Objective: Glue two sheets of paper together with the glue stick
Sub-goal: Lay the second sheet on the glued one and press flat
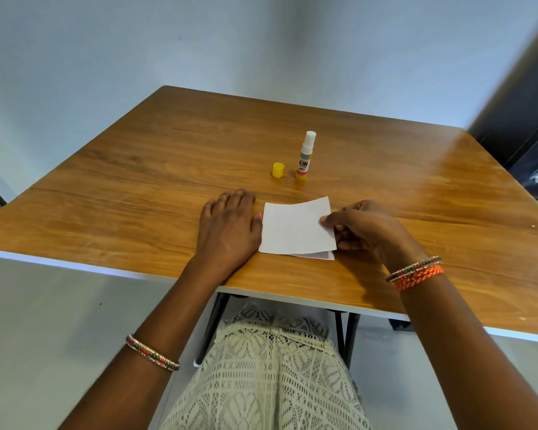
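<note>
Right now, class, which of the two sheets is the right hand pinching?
The top sheet. The right hand pinches its right edge, lifted slightly. The bottom sheet lies flat on the table, only its near right corner showing.

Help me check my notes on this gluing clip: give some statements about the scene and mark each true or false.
1. The glue stick stands upright with its cap off. True.
2. The yellow cap lies on top of the paper. False: it stands on the table, beside the glue stick.
3. The right hand pinches the top sheet at its right edge. True.
4. The left hand holds the glue stick. False: it rests flat on the table, beside the paper.
5. A lower sheet peeks out below the top one. True.
</note>
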